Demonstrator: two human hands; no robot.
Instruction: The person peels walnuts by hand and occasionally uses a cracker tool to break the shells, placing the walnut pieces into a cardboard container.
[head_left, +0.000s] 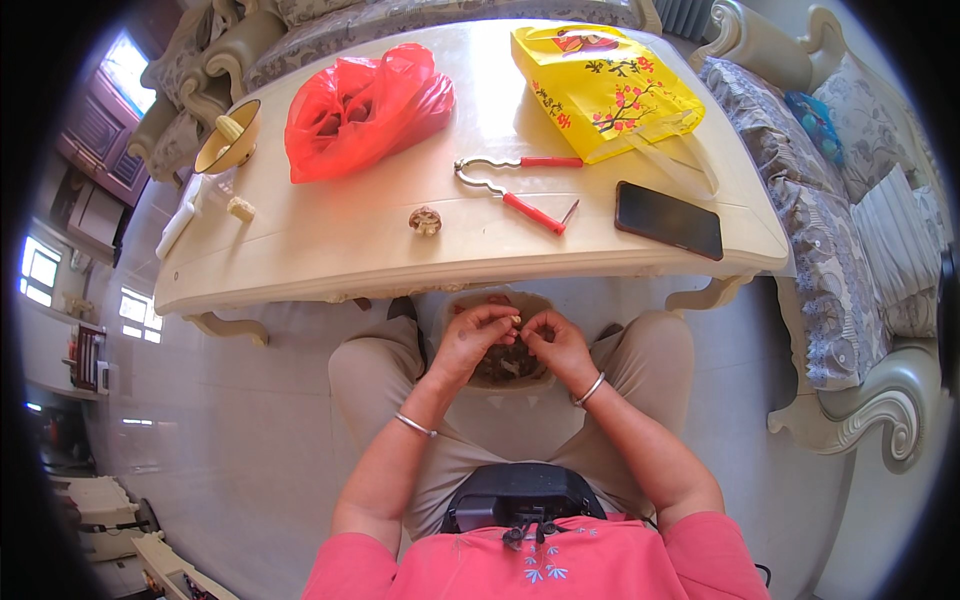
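Observation:
Between my knees stands a bin with a liner (517, 384), with dark scraps and bits inside. Above it my left hand (484, 330) pinches a small pale piece of nut kernel (515, 320) between thumb and fingertips. My right hand (553, 341) is just beside it, thumb and finger brought together; whether anything small is between them cannot be told. On the table, beyond my hands, lies a partly opened walnut (425, 220). A metal nutcracker with red handles (534, 213) lies spread to the right of it, with a thin pick at one handle's end.
The pale table (337, 262) holds a red plastic bag (367, 112) with dark round things inside, a yellow printed bag (615, 97), a black smartphone (669, 220), a corncob piece (241, 209) and a yellow bowl (247, 120) with corncob pieces. Patterned sofas stand behind and at the right.

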